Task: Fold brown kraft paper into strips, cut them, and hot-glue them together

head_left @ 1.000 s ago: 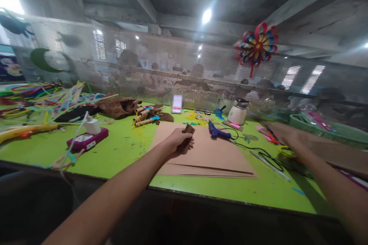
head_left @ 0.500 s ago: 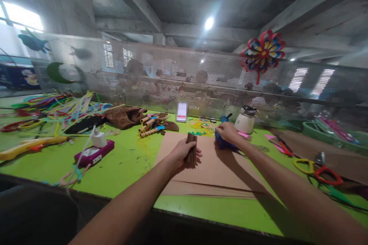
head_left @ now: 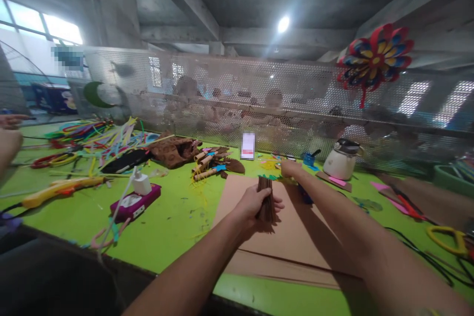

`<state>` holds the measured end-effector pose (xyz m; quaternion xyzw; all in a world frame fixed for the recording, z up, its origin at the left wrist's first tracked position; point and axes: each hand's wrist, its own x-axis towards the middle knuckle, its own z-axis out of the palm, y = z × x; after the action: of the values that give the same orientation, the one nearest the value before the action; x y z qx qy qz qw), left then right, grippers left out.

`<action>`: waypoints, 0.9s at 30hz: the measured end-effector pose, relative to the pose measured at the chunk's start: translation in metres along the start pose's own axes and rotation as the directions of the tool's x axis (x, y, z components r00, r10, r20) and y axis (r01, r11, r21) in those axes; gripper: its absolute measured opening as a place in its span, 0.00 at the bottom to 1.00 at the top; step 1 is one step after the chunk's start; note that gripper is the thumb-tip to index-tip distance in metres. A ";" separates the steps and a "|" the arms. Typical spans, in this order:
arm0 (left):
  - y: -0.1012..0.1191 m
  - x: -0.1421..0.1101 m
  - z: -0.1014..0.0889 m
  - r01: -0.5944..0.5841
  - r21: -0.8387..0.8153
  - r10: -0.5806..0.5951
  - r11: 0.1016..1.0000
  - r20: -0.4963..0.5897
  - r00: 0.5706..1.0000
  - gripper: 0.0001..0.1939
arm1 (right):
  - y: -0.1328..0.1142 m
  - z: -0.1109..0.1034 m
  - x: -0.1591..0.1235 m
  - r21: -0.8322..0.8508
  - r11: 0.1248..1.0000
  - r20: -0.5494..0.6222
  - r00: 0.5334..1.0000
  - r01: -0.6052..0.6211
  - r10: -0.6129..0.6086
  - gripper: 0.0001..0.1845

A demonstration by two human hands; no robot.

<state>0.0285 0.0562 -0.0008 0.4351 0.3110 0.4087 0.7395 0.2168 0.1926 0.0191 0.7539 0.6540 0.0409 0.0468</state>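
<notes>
My left hand (head_left: pixel 261 202) is closed around a stack of brown paper pieces (head_left: pixel 267 210) with jagged lower edges, held over the brown paper sheets (head_left: pixel 237 237). My right hand (head_left: pixel 291 170) reaches past the sheets' far edge, close to a green cutout (head_left: pixel 272 177) and some yellow shreds (head_left: pixel 269 164). Its fingertips are hidden, so I cannot make out whether it holds anything. Under my right forearm a dark blue object (head_left: pixel 305 196) shows only in part.
A kettle (head_left: pixel 340 159) and a blue jar (head_left: pixel 308 159) stand at the back right. Left are a purple power strip (head_left: pixel 148 200), a yellow glue gun (head_left: pixel 62 190) and paper scrolls (head_left: pixel 207 172). A phone (head_left: pixel 248 146) stands before the mesh. Another person's hand (head_left: pixel 9 140) enters far left.
My right hand has left the blue object and moved forward toward the green cutout. The left hand still holds the brown stack. The view has turned slightly left.
</notes>
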 end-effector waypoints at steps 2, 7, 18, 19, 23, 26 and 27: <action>0.000 0.000 0.000 -0.015 -0.007 0.015 1.000 0.010 1.000 0.03 | 0.000 -0.002 0.003 0.017 1.000 0.002 1.000 0.002 -0.002 0.17; 0.000 0.003 -0.001 -0.027 -0.001 0.027 1.000 0.025 0.999 0.03 | 0.011 -0.018 0.001 0.106 0.994 -0.042 0.999 0.035 -0.030 0.17; 0.010 -0.003 0.000 -0.013 0.010 0.013 1.000 0.018 1.000 0.05 | 0.032 -0.054 -0.051 0.547 0.798 -0.196 0.966 0.252 -0.171 0.16; 0.010 -0.003 0.000 -0.019 0.007 0.019 1.000 0.011 1.000 0.05 | 0.030 -0.056 -0.059 0.588 0.758 -0.215 0.958 0.283 -0.190 0.17; 0.010 -0.004 -0.001 -0.007 -0.005 0.007 1.000 -0.025 1.000 0.06 | 0.021 -0.067 -0.101 0.689 0.617 -0.272 0.924 0.381 -0.267 0.19; 0.011 -0.004 -0.002 0.001 -0.001 -0.001 1.000 -0.034 0.999 0.06 | 0.013 -0.073 -0.149 0.692 0.520 -0.325 0.860 0.500 -0.394 0.18; 0.012 -0.004 -0.003 -0.007 0.004 0.008 1.000 -0.034 0.999 0.06 | 0.010 -0.074 -0.169 0.646 0.522 -0.307 0.816 0.556 -0.489 0.17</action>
<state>0.0202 0.0576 0.0086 0.4309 0.3225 0.4181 0.7318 0.1935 0.0250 0.0933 0.4770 0.8139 -0.1980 -0.2662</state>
